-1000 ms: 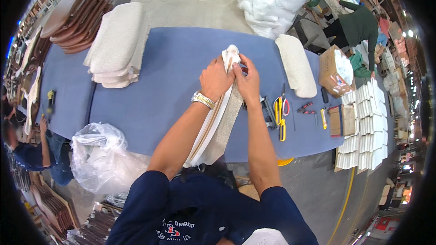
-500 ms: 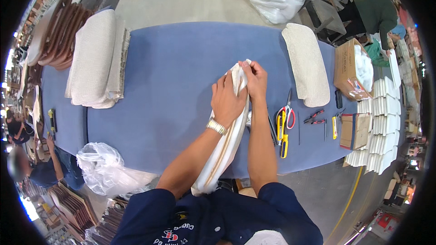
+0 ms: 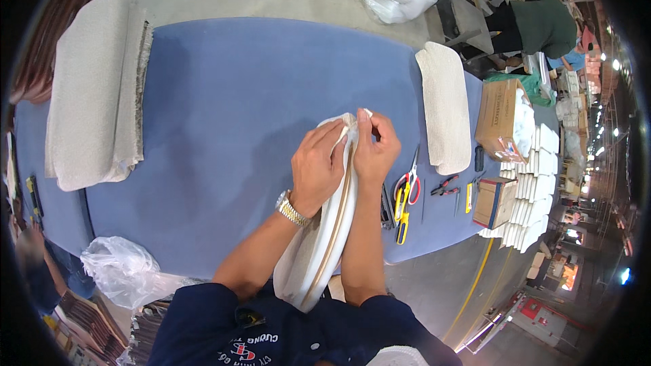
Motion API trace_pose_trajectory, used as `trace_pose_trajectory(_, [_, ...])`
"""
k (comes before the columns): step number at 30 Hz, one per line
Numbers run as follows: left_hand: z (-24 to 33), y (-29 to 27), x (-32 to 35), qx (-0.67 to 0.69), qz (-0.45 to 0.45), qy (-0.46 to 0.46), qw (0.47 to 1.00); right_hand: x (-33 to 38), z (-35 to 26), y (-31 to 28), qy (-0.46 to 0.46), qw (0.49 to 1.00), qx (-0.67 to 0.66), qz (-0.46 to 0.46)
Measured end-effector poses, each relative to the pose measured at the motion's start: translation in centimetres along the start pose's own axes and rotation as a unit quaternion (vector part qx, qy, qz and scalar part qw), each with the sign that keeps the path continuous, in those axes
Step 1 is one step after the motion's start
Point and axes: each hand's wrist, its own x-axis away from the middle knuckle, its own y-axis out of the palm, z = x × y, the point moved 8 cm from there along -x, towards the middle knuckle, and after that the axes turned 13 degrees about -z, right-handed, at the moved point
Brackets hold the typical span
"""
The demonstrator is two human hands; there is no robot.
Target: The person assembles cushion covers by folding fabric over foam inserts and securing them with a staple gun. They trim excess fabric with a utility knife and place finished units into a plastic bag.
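A long padded panel (image 3: 330, 240), seen edge-on, stands between my forearms and leans toward my chest. White padding and a thin brown strip run along its edge, with beige fabric on its left side. My left hand (image 3: 316, 171) is closed around its upper left side, the thumb near the top end. At that same end my right hand (image 3: 377, 150) pinches the fabric, and a small pale tip of it (image 3: 367, 112) sticks out above the fingers. The exact grip of the right fingertips is partly hidden.
Folded beige fabric (image 3: 95, 95) lies on the blue table (image 3: 224, 95) at left, another piece (image 3: 444, 108) at right. Scissors (image 3: 409, 186), yellow cutters (image 3: 402, 213) and pliers (image 3: 445, 186) lie right of my arm. Beyond are a carton (image 3: 496, 118) and white stacks (image 3: 529, 193).
My hands and the panel's top end have shifted down and slightly left in view. The left hand has turned, its thumb now near the right fingers. The whole view has swung to the right.
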Motion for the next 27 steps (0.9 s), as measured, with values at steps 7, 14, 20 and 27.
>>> trace_pose_trajectory(7, [-2.2,-0.5,-2.1,0.079,-0.006,-0.003,0.997,0.2,-0.3,2.8,0.061,0.997,-0.027,0.034])
trace_pose_trajectory(14, [-2.7,-1.2,-4.2,0.064,-0.058,0.042,0.995,0.4,2.5,4.4,0.076,0.969,-0.222,0.075])
trace_pose_trajectory(20, [-1.5,-1.4,-3.1,0.038,-0.078,0.116,0.99,1.5,2.6,3.8,0.025,0.949,-0.312,0.047])
trace_pose_trajectory(27, [0.1,-1.6,-1.4,0.018,-0.032,0.141,0.989,1.9,2.9,3.5,-0.021,0.92,-0.392,0.002])
